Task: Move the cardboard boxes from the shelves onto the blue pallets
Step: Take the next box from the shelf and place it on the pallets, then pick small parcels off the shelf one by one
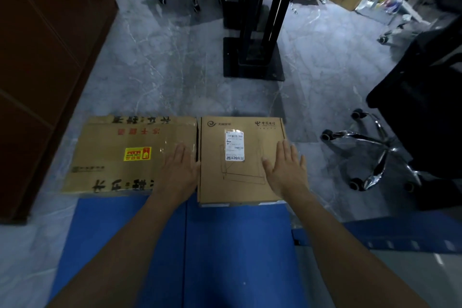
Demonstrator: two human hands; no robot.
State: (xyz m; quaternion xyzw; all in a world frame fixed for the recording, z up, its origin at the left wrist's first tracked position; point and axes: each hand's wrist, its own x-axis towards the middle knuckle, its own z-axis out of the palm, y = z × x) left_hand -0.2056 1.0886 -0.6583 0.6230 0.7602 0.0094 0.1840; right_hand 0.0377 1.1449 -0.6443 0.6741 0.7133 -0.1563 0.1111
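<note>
Two flat cardboard boxes lie side by side at the far end of the blue pallet (225, 252). The wide left box (112, 155) has a yellow and red sticker and dark printed characters. The squarer right box (240, 182) carries a white shipping label. My left hand (178, 170) lies flat with straight fingers on the left box's right end, beside the seam between the boxes. My right hand (287, 165) lies flat with spread fingers on the right part of the right box. Neither hand grips anything.
A brown wooden cabinet (45, 57) stands at the left. A black metal stand with a flat base (253, 57) rises beyond the boxes. An office chair's chrome base (375, 152) and dark seat are at the right; another chair and clutter sit further back.
</note>
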